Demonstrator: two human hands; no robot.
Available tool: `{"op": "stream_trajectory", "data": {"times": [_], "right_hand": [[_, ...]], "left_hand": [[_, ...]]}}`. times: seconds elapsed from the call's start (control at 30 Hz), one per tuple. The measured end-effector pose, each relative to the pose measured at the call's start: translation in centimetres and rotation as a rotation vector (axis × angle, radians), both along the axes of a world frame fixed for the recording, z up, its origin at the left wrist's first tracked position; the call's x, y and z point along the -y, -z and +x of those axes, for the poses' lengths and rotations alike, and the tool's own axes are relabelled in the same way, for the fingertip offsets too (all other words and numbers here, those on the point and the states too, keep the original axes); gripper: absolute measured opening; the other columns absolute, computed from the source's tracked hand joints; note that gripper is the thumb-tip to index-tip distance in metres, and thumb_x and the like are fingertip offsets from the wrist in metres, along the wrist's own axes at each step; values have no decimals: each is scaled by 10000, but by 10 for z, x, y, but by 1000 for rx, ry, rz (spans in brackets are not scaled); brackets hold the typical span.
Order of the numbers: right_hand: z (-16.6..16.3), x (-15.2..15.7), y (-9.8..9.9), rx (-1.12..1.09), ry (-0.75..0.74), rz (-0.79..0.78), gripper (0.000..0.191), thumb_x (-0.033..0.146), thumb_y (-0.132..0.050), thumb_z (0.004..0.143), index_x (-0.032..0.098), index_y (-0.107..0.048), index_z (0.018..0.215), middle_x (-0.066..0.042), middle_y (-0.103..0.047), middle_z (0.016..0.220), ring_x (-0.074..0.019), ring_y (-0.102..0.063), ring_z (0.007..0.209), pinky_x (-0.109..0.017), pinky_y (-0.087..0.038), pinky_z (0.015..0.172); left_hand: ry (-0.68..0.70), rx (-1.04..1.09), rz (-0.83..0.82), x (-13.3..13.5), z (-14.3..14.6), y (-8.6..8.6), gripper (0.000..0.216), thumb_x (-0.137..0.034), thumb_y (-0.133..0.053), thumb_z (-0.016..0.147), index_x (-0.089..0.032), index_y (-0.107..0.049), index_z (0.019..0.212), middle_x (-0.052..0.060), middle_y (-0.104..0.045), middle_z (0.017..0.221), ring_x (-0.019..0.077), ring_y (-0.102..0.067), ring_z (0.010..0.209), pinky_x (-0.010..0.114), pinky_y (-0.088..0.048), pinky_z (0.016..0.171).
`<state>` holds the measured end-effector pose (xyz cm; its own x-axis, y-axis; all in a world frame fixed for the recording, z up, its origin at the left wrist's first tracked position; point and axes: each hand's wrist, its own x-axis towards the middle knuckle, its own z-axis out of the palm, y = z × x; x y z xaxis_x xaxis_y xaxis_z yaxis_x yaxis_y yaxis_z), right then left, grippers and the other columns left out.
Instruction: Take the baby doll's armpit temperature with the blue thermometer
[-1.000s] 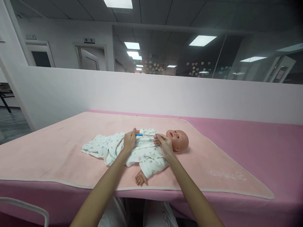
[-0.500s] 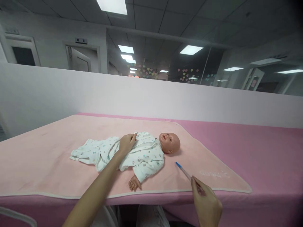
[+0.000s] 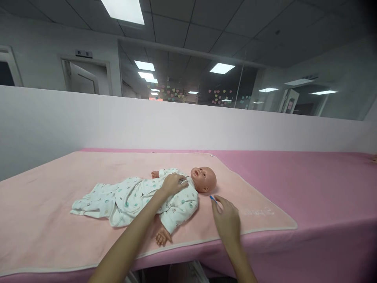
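Observation:
A baby doll [image 3: 204, 180] lies on its back, head to the right, wearing a white printed outfit [image 3: 126, 196]. My left hand [image 3: 173, 184] rests on the doll's chest near the collar. Its thumb and fingers are closed at the edge of the cloth, and the fingertips are partly hidden. Just beside the doll's head and shoulder, my right hand [image 3: 226, 214] pinches a thin stick with a blue tip [image 3: 212, 198] that looks like a glass thermometer. Most of its shaft is hidden by the fingers.
A peach blanket [image 3: 44, 220] with a white edge lies under the doll, over a pink table cover [image 3: 309, 184]. Behind the table runs a low white partition [image 3: 182, 125] with glass above it. Part of a person's hand [image 3: 374, 158] shows at the far right edge.
My left hand has moved right and up the doll's body to the collar. My right hand has brought the blue-tipped stick left and closer to the doll's shoulder. The doll's far hand now shows.

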<state>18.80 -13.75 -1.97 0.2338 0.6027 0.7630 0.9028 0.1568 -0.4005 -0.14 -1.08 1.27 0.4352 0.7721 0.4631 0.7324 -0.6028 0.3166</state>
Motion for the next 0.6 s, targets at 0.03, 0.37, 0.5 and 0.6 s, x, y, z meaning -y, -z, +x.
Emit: {"op": "stream_trajectory", "data": {"times": [0.03,0.37,0.5,0.6], "right_hand": [[-12,-8,-10,-21,-92,4,267,322,-420,811,169,-625,889,-85,-661,848,-209,-576,775,-313,-404,716],[-78,-112,-15,-62,-553,74,263,106,-371,751,174,-609,840,-68,-621,787,-176,-532,730,-291,-414,683],[-70,-114,-3,-135,-597,114,274,64,-355,713,166,-589,812,-61,-603,801,-170,-531,779,-283,-423,720],[-67,-113,-1,-151,-630,109,289,43,-361,663,166,-585,798,-57,-595,792,-169,-529,771,-280,-430,713]], "left_hand": [[14,9,3,-2,-1,1,345,-425,-477,750,-207,-642,960,68,-659,890,226,-562,868,298,-391,744],[6,222,-89,-4,-5,5,246,-255,-465,725,-175,-664,846,39,-682,820,176,-600,750,243,-415,649],[-21,330,-142,-1,-8,8,260,-343,-492,746,-218,-672,886,17,-688,856,177,-608,795,237,-424,656],[-70,305,-110,3,-7,8,264,-347,-488,754,-236,-671,910,13,-686,878,181,-602,819,241,-419,676]]}}
